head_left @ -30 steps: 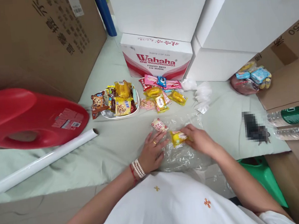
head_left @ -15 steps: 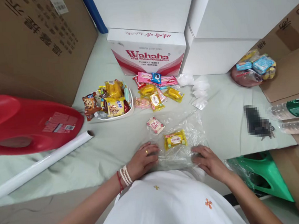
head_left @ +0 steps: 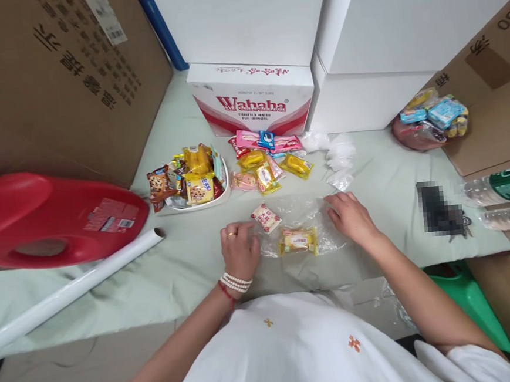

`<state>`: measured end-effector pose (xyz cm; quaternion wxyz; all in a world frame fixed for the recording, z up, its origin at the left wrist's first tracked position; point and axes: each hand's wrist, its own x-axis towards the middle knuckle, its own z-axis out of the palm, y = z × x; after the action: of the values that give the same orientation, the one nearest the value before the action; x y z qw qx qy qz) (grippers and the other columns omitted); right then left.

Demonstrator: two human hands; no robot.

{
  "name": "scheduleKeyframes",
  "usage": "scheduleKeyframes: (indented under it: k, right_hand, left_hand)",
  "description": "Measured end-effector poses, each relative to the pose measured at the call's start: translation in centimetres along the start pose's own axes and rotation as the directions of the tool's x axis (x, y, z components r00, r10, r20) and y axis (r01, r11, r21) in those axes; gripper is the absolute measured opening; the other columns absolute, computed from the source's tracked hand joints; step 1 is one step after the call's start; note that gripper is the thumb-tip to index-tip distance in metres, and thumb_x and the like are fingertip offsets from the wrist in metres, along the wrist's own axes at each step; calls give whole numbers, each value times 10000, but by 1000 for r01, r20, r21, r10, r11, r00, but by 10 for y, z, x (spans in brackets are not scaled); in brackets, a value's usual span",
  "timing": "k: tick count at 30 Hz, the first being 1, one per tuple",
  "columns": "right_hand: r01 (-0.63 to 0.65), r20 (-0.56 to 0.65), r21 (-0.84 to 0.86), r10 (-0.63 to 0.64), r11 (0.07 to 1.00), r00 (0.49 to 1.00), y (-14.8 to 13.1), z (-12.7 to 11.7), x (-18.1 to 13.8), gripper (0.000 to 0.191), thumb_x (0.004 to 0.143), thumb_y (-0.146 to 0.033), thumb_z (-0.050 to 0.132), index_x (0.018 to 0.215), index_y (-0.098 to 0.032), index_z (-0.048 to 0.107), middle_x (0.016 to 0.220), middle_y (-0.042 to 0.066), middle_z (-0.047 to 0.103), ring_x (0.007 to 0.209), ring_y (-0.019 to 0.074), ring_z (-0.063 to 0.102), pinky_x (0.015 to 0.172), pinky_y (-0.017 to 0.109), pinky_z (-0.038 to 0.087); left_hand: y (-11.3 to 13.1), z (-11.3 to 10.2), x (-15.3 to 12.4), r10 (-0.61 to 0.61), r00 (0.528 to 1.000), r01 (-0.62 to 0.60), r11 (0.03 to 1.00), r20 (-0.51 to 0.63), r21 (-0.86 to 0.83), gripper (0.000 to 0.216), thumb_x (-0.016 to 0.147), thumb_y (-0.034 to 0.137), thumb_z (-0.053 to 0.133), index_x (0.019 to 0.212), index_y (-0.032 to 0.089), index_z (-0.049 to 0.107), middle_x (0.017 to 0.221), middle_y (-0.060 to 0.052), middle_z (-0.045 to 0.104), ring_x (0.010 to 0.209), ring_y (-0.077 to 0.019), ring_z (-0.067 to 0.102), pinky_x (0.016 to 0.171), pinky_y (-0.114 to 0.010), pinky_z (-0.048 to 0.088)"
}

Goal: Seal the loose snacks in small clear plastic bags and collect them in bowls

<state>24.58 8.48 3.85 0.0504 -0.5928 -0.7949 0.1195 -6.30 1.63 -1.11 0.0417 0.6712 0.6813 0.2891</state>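
Hands sat at either side of the clear plastic film (head_left: 303, 211) near the table's (head_left: 190, 261) front edge. The left hand (head_left: 240, 248) was curled shut on the film's left edge, and the right hand (head_left: 349, 217) pinched its far right corner. The yellow snack packet (head_left: 298, 240) lay in the film between both hands. The pink-white packet (head_left: 266, 218) lay just beside the left fingers. The snack pile (head_left: 267, 157) was farther back.

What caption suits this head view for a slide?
Left hand and right hand hold clear plastic film over a yellow snack packet on green cloth.
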Motion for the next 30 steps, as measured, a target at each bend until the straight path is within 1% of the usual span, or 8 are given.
scheduleKeyframes:
  k: [3,8,13,21,23,25,27,30]
  right_hand:
    - [120,30,42,-121,992,992,-19,5,32,456,1008,-305,538,1424,-122,575,1349,172,621,1235,314,493,1049,395,423]
    - [84,263,94,-106,992,959,-41,20,68,538,877,-246,729,1377,-90,607,1156,186,694,1160,313,553,948,357,445]
    - [181,300,252,-255,951,919,-41,3,48,307,945,-125,532,1132,-189,767,957,56,736,902,189,648,809,245,448]
    - [382,257,278,-452,881,854,-45,32,-49,467,1038,-158,426,1443,-312,601,1036,78,663,974,206,574,843,273,463]
    - [410,232,232,-459,882,858,-46,44,-58,524,1021,-104,420,1477,-313,569,1010,80,634,959,214,552,847,296,467]
    - [444,187,180,-474,878,861,-48,49,-60,558,993,-65,441,1476,-310,575,962,77,608,920,220,532,833,312,468]
    - [476,152,135,-493,869,856,-50,49,-59,565,972,-49,465,1460,-303,594,930,77,594,891,226,517,807,321,468]
    - [484,130,119,-497,867,858,-52,44,-55,519,969,-69,508,1420,-294,635,902,76,583,871,226,511,764,310,458]
  left_hand:
    - [10,-18,-8,137,981,-140,990,-141,-14,246,912,135,504,1021,173,722,913,-104,626,870,-254,548,842,-417,438]
    - [31,-16,-17,551,803,-545,833,228,-96,316,967,228,533,1222,279,712,860,-73,652,820,-226,538,758,-377,357]
    - [40,12,-19,477,798,-486,871,368,-74,346,1012,226,515,1315,292,668,813,-57,669,854,-232,562,759,-371,337]
    - [13,11,-24,527,776,-372,826,346,-424,263,955,169,492,1008,217,746,734,-49,659,740,-201,564,720,-348,411]
    - [1,0,-26,406,864,-200,819,298,-538,281,969,196,457,1042,219,728,742,-27,648,694,-177,557,702,-322,444]
    - [-7,-10,-25,70,971,63,848,228,-527,316,1012,259,396,1111,210,692,825,-34,649,740,-177,583,725,-321,481]
    - [-5,-17,-20,-200,968,249,861,154,-443,365,1034,335,365,1226,196,642,987,-78,656,896,-213,615,821,-369,512]
    - [11,-21,-12,-135,962,195,949,238,-249,368,934,444,580,1187,197,682,1186,-147,642,1110,-306,569,965,-489,481]
